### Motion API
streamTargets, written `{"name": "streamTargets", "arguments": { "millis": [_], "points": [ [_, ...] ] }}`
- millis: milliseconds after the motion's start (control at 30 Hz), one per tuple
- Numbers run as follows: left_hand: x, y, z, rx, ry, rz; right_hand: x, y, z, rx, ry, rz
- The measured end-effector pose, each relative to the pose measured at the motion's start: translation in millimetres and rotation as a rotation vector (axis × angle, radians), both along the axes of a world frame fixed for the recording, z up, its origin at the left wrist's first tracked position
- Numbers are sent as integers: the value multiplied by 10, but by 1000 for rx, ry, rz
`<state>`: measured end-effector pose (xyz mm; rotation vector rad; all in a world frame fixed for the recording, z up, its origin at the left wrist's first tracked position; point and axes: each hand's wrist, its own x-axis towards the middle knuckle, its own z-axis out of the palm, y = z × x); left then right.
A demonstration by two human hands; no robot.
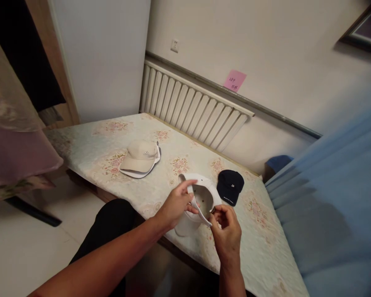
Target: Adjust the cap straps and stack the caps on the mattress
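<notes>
A beige cap (pixel 140 159) lies at the left on the floral cover (pixel 86 144). My left hand (pixel 174 206) pinches the rim of the white cap (pixel 204 197), which is held inside-up over the cover's near edge. My right hand (pixel 226 232) has its fingers closed on the strap. A navy cap (pixel 230 186) lies just beyond.

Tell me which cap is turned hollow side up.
The white cap, held by the left hand and right hand; the beige cap and navy cap lie crown up, untouched.
</notes>
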<state>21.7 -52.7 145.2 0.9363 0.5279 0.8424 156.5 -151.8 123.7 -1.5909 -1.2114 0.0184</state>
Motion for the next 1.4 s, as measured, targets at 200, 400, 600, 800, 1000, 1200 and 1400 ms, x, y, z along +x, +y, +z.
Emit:
{"name": "streamTargets", "arguments": {
  "millis": [200, 400, 600, 800, 1000, 1200, 1400],
  "points": [
    [20, 92, -131, 305, 227, -262, 16, 12, -36, 15, 4, 15],
    [-62, 187, -155, 966, 580, -64, 13, 8, -27, 9, -6, 19],
    [-137, 180, -109, 1135, 647, -69, 15, 2, -18, 1, -2, 21],
    [-160, 159, 28, 428, 359, -299, -9, -6, -6, -10, -28, 18],
    [-147, 117, 75, -6, -24, -236, -25, 10, -19, 1, -49, 36],
    [-125, 12, 92, 98, 9, -273, -57, 10, 5, -10, -66, 31],
    [-60, -84, 75, 167, 127, -28, -84, 18, 18, -12, -90, 24]
  ]
}}
